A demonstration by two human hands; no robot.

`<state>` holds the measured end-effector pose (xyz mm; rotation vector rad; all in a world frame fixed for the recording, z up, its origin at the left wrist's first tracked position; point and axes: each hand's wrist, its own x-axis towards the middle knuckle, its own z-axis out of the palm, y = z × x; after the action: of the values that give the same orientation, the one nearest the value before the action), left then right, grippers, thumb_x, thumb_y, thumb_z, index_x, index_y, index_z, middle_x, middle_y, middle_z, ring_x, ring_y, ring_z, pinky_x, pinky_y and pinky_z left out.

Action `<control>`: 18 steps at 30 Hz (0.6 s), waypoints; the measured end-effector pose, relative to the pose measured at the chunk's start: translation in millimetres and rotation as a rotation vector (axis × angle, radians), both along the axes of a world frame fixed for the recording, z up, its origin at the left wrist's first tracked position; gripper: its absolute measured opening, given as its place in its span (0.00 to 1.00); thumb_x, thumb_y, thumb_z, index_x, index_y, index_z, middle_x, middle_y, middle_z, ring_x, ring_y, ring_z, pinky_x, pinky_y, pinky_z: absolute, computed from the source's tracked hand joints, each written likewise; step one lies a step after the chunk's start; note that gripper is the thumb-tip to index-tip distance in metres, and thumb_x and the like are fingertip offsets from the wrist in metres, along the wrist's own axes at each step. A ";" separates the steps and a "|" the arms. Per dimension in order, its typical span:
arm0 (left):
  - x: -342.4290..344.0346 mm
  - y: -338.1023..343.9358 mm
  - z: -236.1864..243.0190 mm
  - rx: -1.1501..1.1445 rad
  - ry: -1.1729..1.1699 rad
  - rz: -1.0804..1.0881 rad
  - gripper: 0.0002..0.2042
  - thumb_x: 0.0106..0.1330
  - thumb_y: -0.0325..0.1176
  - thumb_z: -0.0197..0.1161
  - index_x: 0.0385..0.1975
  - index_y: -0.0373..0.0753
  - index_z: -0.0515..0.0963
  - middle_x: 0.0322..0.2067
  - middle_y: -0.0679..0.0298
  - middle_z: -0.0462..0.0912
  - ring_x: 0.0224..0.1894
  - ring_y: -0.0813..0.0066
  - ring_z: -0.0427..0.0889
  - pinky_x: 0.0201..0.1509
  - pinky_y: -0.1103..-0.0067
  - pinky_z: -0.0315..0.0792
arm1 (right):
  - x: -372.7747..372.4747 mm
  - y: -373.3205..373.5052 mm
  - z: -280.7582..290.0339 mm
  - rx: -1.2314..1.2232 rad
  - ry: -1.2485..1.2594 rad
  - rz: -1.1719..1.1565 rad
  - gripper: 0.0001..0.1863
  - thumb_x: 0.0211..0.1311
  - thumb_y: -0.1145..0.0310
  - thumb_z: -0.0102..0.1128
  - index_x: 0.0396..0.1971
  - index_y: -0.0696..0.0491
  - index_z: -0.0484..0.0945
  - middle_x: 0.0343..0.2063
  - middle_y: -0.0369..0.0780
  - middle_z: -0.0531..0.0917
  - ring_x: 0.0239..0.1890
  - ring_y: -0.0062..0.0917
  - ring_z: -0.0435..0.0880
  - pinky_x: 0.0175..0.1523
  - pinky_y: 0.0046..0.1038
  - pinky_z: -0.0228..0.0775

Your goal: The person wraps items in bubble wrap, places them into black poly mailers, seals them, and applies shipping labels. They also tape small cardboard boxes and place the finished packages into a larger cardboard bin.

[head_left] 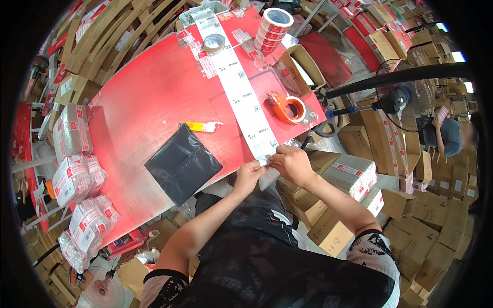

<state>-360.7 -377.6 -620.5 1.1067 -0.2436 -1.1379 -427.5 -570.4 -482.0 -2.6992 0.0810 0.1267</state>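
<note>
A long white strip of printed labels [240, 97] runs across the red table [149, 97] to its near edge. My left hand [250, 176] pinches the strip's near end between thumb and fingers. Right beside it, my right hand [291, 163] is closed on the same end, fingertips almost touching the left ones. A black plastic mailer bag [184, 164] lies flat to the left of my hands. Just behind the bag is a yellow and white packet [204, 126]. An orange tape dispenser [287, 109] sits to the right of the strip.
A tape roll [214, 43] rests on the strip's far part. Stacked tape rolls [274, 30] stand at the back. Bubble-wrapped parcels [77, 179] line the left edge. Right of me are cartons [328, 233] and a fan [398, 97]; a person [450, 134] is farther off.
</note>
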 end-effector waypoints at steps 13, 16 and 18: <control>2.8 59.8 -4.0 0.410 -0.358 -0.138 0.22 0.82 0.43 0.64 0.60 0.27 0.83 0.50 0.44 0.92 0.54 0.50 0.92 0.63 0.65 0.81 | 264.7 -13.6 49.1 -0.028 -0.101 -0.226 0.24 0.74 0.72 0.57 0.67 0.58 0.76 0.46 0.55 0.89 0.49 0.51 0.89 0.53 0.50 0.82; 28.3 107.2 105.8 0.714 -0.712 -0.701 0.24 0.84 0.46 0.61 0.59 0.26 0.83 0.52 0.42 0.91 0.54 0.50 0.91 0.62 0.64 0.80 | 195.7 141.6 -36.9 0.006 -0.625 0.280 0.33 0.76 0.72 0.54 0.79 0.59 0.67 0.71 0.52 0.79 0.67 0.38 0.86 0.70 0.37 0.80; 68.1 112.5 188.3 0.443 -0.718 -0.765 0.26 0.84 0.47 0.61 0.60 0.25 0.82 0.54 0.41 0.90 0.57 0.44 0.89 0.65 0.63 0.79 | 137.6 200.5 -122.1 -0.018 -0.340 0.665 0.39 0.76 0.65 0.57 0.83 0.59 0.59 0.79 0.56 0.68 0.83 0.44 0.65 0.84 0.47 0.58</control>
<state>-292.5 -265.2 -432.2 1.8890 -1.0861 -1.4505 -289.9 -369.9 -604.1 -2.6122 -0.9170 -0.1374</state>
